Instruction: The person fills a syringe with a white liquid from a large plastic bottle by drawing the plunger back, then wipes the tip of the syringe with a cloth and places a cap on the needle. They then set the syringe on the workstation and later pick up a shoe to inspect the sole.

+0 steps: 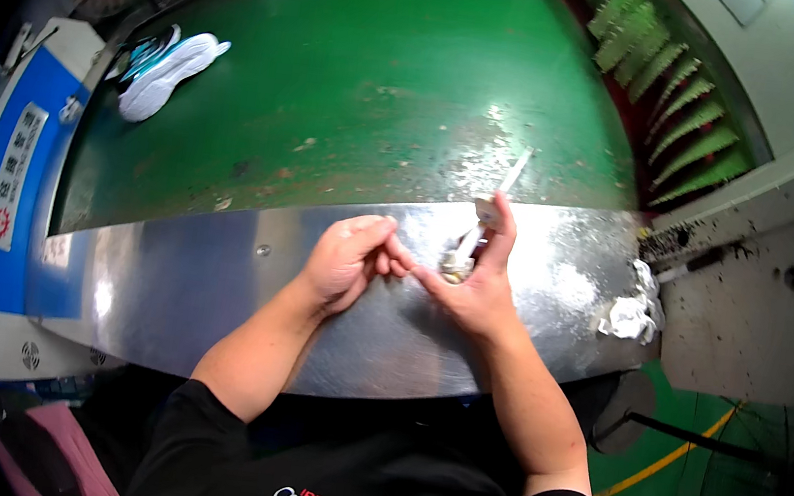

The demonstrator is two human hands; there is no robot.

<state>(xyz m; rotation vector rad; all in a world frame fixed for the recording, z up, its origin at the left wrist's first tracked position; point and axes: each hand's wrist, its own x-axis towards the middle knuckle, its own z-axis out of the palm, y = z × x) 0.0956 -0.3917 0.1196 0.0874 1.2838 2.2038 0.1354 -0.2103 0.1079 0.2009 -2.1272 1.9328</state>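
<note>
Over the metal ledge, my left hand [348, 260] is closed, its thumb pressed to the forefinger and the other fingers curled in. Whatever those fingertips hold, if anything, is too small to make out. My right hand [483, 293] is wrapped round a slim white stick-like tool [515, 173] with a pale round piece partway along it. The tool points up and away, and its lower part is partly hidden by my fingers. My right thumb tip lies at or very near the left fingertips; I cannot tell if they touch.
A green conveyor belt [368, 76] stretches beyond the metal ledge [185, 281]. At its far left lies a shoe [165, 81], white sole showing. Crumpled white material [635, 312] sits at the ledge's right end. Green strip flaps [690, 125] hang at right; a blue machine panel [20, 172] stands left.
</note>
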